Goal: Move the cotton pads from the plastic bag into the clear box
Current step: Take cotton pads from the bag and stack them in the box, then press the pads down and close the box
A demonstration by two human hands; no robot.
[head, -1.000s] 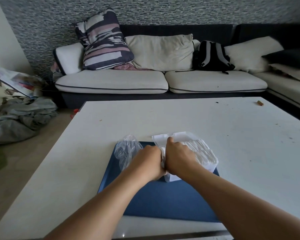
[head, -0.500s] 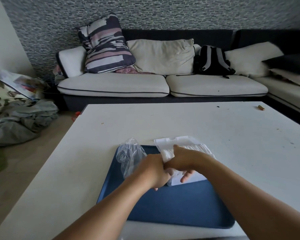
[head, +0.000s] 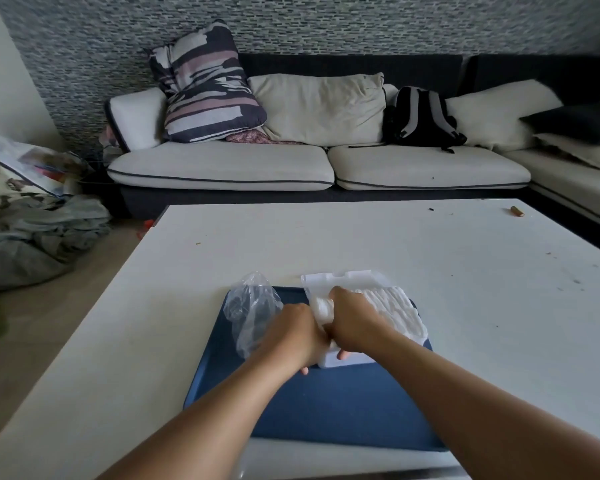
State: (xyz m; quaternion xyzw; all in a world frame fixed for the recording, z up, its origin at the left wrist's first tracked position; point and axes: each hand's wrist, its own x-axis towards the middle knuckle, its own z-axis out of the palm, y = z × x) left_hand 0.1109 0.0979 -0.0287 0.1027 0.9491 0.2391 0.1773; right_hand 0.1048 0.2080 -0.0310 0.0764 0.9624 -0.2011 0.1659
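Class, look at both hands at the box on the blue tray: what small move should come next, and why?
Probably press the last pads down with the right hand while the left hand steadies the clear box. The cotton pads already fill the box, and the plastic bag beside it looks empty.

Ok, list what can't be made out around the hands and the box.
Head view only:
- Fingertips of left hand and right hand: hidden by their own backs, so the grip is unclear.
- Clear box near end: covered by both hands.
- Plastic bag: whether any cotton pads remain inside, too crumpled to tell.
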